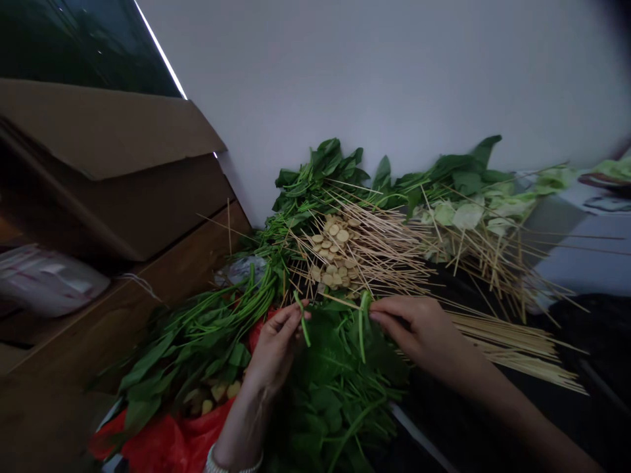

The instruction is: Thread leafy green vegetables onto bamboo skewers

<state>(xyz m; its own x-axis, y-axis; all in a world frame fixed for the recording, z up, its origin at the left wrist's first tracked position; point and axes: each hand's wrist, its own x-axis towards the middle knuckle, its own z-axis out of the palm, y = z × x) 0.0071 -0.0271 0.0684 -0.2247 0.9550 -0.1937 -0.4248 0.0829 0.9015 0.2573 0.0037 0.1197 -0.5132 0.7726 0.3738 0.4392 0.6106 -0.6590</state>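
My left hand pinches a green vegetable stem between thumb and fingers. My right hand is closed on a thin bamboo skewer, its tip pointing left toward the stem. A folded green stem sits on that skewer, just ahead of my right fingertips. Both hands are above a heap of leafy greens. Right behind them lie skewers threaded with pale round slices, perhaps potato.
More long-stemmed greens lie at left beside a red plastic bag. Loose skewers and skewered pale leaves are at right. Greens lean on the wall. A cardboard box and white bag stand left.
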